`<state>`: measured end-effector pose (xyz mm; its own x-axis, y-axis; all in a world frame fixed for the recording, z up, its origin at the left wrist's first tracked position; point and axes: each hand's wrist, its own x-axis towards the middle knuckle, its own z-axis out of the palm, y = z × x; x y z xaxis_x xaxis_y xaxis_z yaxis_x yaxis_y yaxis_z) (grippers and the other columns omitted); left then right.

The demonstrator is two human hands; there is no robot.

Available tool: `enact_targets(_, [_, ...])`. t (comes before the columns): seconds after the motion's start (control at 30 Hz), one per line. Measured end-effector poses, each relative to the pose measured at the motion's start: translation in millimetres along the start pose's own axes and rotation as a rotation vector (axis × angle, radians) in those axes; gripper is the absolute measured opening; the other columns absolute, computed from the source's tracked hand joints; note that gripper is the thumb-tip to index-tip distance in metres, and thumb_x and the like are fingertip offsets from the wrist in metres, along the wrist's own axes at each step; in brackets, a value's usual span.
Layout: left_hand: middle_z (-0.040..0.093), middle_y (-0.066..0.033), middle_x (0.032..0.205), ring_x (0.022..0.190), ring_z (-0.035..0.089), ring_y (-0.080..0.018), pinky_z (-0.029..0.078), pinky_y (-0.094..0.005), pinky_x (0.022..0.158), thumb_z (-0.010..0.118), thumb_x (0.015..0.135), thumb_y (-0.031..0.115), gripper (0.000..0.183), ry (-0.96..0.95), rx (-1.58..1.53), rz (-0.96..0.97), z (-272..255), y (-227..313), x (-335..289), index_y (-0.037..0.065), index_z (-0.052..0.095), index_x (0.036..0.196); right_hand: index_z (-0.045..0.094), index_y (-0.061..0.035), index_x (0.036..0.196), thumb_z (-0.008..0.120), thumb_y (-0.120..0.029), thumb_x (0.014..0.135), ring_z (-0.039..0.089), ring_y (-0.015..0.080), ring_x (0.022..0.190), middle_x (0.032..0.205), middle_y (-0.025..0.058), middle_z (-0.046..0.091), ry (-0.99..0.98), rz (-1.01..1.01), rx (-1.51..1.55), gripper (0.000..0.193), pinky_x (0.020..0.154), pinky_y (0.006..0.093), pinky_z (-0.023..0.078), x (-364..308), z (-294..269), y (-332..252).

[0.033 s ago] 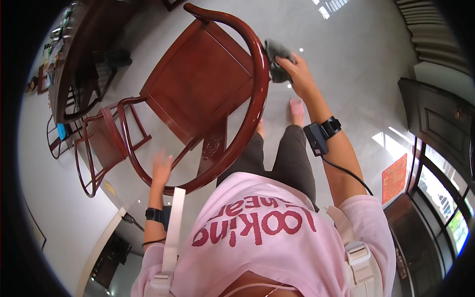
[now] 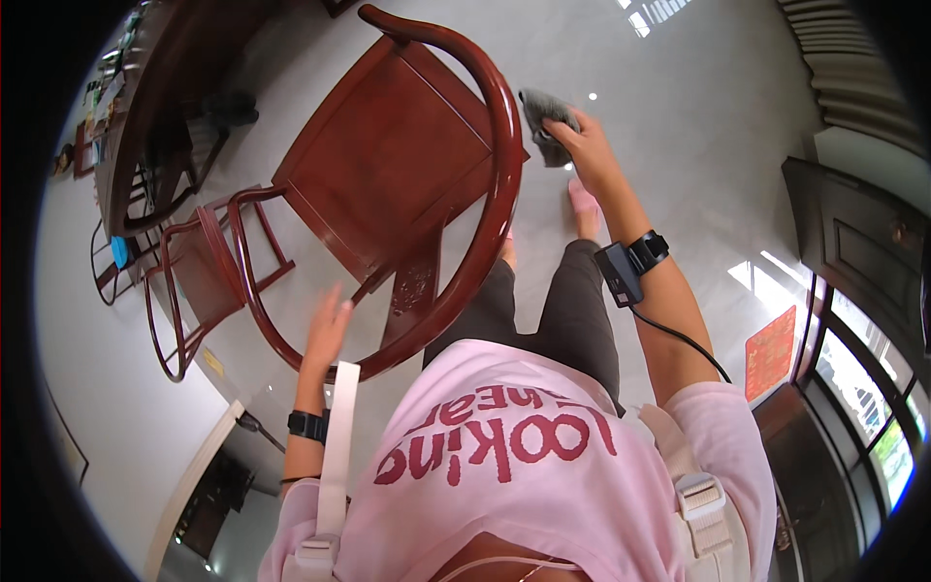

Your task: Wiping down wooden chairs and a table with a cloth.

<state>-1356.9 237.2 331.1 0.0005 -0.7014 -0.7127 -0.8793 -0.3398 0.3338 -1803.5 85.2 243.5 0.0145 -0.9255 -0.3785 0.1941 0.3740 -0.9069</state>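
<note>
A reddish-brown wooden armchair (image 2: 388, 145) with a curved top rail and a carved back slat stands before me. In my right hand (image 2: 589, 153) is a crumpled grey cloth (image 2: 547, 126), pinched between thumb and fingers, just right of the chair's curved rail. A narrow gap shows between cloth and rail. My left hand (image 2: 327, 328) is above the rail's left side, near the back slat. Its fingers are stretched out and slightly blurred, holding nothing. Whether it touches the rail I cannot tell.
Another wooden chair (image 2: 199, 276) stands close on the left. Beyond it is a large dark wooden table (image 2: 145, 116) with things on it. My foot (image 2: 582, 197) is on the grey glossy floor (image 2: 679, 126). A dark door (image 2: 853, 218) and a red mat (image 2: 771, 349) are at the right.
My right hand and the cloth have come slightly away from the chair's rail. My left hand has shifted a little to the right.
</note>
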Motion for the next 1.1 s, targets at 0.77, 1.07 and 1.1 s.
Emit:
enact_targets(0.77, [0.063, -0.0176, 0.091, 0.081, 0.061, -0.0350, 0.049, -0.0404, 0.071, 0.043, 0.085, 0.060, 0.067, 0.364, -0.034, 0.152, 55, 156, -38, -0.002, 0.059, 0.104, 0.052, -0.0126, 0.119, 0.049, -0.003, 0.087, 0.061, 0.0232, 0.081, 0.098, 0.0098, 0.060, 0.126, 0.820, 0.499, 0.034, 0.062, 0.0355, 0.052, 34, 9, 188])
enact_targets(1.07, [0.061, -0.0120, 0.080, 0.071, 0.058, -0.0315, 0.048, -0.0399, 0.065, 0.055, 0.071, 0.020, 0.034, 0.573, 0.001, 0.099, 57, 160, -40, 0.001, 0.062, 0.097, 0.051, -0.0015, 0.111, 0.048, -0.006, 0.086, 0.061, 0.0226, 0.094, 0.105, 0.0098, 0.059, -0.373, 0.922, 0.447, 0.025, 0.086, 0.0395, 0.050, 13, 4, 20])
enact_targets(1.1, [0.061, -0.0120, 0.080, 0.071, 0.058, -0.0315, 0.048, -0.0399, 0.065, 0.055, 0.071, 0.020, 0.034, 0.599, -0.008, 0.096, 58, 160, -42, 0.001, 0.062, 0.097, 0.051, -0.0022, 0.111, 0.048, -0.007, 0.086, 0.061, 0.0226, 0.095, 0.106, 0.0100, 0.060, -0.436, 0.967, 0.463, 0.026, 0.087, 0.0394, 0.050, 10, 3, -2])
